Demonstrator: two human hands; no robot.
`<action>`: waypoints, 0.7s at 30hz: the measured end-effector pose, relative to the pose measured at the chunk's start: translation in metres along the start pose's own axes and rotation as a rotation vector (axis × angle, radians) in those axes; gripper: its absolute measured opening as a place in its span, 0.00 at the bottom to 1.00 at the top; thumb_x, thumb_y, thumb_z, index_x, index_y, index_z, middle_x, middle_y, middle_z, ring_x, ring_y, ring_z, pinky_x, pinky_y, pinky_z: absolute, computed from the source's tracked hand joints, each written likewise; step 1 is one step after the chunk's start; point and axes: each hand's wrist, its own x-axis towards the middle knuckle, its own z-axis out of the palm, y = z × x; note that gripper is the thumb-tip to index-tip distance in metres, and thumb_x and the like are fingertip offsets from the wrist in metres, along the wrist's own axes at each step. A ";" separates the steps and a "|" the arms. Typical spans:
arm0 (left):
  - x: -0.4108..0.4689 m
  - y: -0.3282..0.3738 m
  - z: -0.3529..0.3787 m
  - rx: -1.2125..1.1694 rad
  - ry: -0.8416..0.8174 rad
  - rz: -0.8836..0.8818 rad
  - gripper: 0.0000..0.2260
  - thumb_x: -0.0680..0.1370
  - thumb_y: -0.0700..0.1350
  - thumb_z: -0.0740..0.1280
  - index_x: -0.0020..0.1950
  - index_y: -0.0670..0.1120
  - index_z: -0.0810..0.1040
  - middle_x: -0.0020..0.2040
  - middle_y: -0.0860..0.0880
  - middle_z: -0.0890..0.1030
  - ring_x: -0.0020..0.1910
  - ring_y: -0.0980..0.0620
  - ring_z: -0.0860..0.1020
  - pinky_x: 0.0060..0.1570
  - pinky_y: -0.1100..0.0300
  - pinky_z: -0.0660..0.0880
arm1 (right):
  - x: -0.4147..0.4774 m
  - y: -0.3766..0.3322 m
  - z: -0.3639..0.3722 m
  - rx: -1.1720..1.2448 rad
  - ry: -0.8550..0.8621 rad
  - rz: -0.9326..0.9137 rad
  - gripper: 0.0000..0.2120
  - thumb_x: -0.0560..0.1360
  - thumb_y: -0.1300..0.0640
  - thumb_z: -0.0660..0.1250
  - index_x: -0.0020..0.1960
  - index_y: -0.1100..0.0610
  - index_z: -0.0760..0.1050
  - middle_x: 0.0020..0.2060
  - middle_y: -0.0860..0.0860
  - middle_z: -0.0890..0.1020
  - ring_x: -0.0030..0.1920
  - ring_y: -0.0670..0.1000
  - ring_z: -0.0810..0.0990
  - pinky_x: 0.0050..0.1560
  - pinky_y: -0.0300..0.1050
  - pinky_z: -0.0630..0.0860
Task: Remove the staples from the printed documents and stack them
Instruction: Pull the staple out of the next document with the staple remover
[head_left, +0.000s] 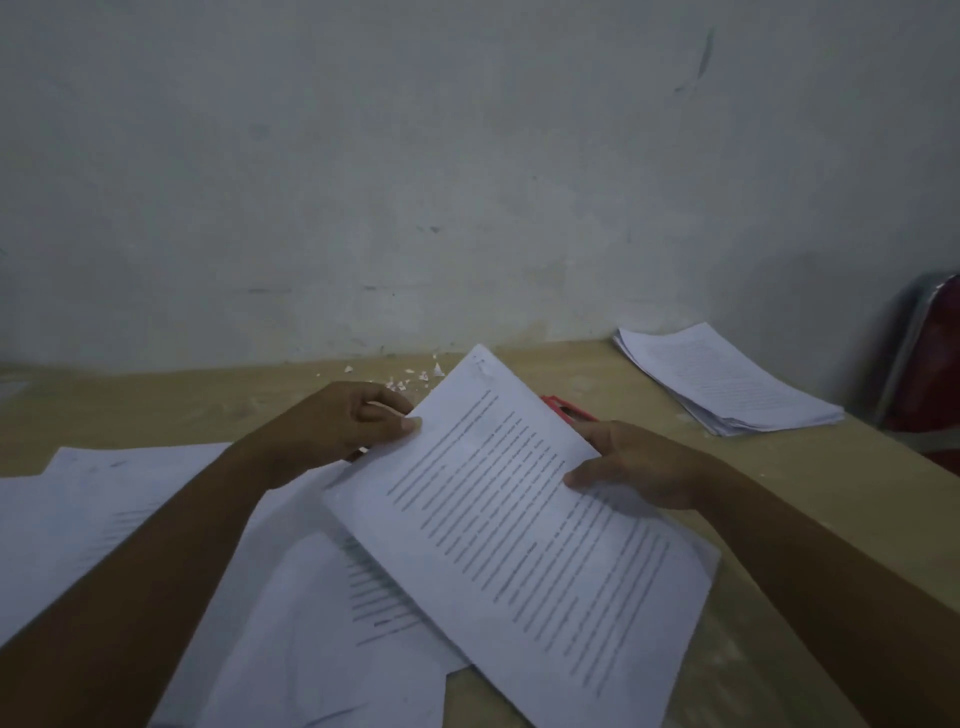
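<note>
Left grip: the left grip (348, 421) pinches the white printed document's (519, 519) upper left edge, thumb on top.
Right grip: the right grip (639, 462) clasps its right edge, with the sheets tilted above the pale wooden surface (831, 493).
Hidden: the red plastic tool (563, 408) is mostly covered by the document, whose top corner is blurred.
Around: a neat white paper stack (727, 384) lies far right. Loose printed sheets (104, 509) spread beneath the forearms, and white paper scraps (415, 376) lie near the wall.
</note>
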 end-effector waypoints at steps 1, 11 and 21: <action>0.005 0.000 0.006 -0.016 -0.024 -0.002 0.09 0.74 0.52 0.73 0.52 0.51 0.82 0.47 0.53 0.86 0.43 0.58 0.82 0.40 0.63 0.75 | 0.002 0.000 0.000 -0.065 -0.019 0.031 0.20 0.76 0.61 0.69 0.67 0.52 0.76 0.60 0.48 0.82 0.59 0.51 0.82 0.64 0.53 0.75; 0.025 -0.038 0.059 0.002 -0.024 0.071 0.15 0.79 0.56 0.65 0.50 0.45 0.84 0.45 0.50 0.86 0.43 0.50 0.85 0.46 0.56 0.76 | 0.038 0.001 0.002 -0.516 0.432 -0.044 0.12 0.79 0.47 0.66 0.47 0.55 0.80 0.38 0.47 0.83 0.36 0.43 0.80 0.39 0.38 0.74; 0.032 -0.063 0.067 0.076 0.009 0.101 0.32 0.74 0.69 0.60 0.47 0.37 0.77 0.44 0.39 0.82 0.39 0.49 0.80 0.42 0.56 0.70 | 0.104 0.044 -0.008 -1.042 0.751 0.164 0.33 0.76 0.30 0.54 0.63 0.56 0.70 0.58 0.57 0.73 0.57 0.57 0.73 0.60 0.55 0.69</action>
